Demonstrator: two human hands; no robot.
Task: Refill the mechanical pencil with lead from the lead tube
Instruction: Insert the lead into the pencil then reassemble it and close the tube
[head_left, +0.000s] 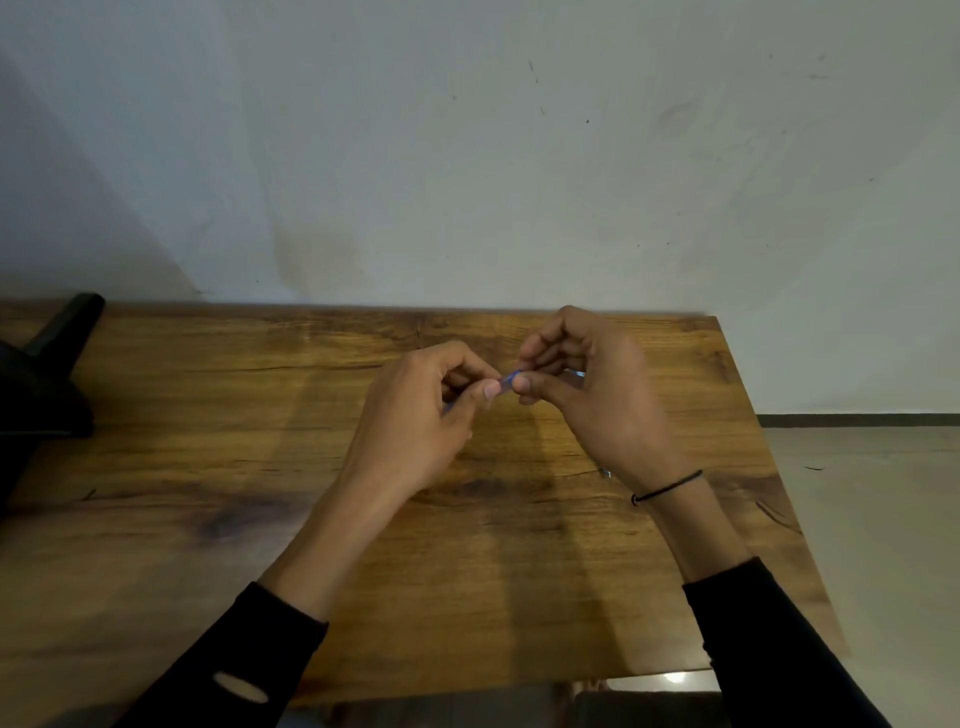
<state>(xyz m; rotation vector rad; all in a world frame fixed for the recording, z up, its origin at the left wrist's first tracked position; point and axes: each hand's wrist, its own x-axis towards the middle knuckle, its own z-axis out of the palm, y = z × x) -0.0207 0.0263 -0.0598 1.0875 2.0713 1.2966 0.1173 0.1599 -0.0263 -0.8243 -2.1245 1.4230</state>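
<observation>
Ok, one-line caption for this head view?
Both hands, left hand and right hand, pinch a small blue item above a wooden table.

Desk (208, 519) butts against the wall (467, 156) behind it; floor (872, 519) lies to its right. Object on stand (47, 384), type unclear, sits at the desk's far left edge. Both hands raised above desk centre: left hand (415, 421) left of right hand (597, 395), thumbs nearly touching, a thin item (508, 379) pinched between them.
</observation>
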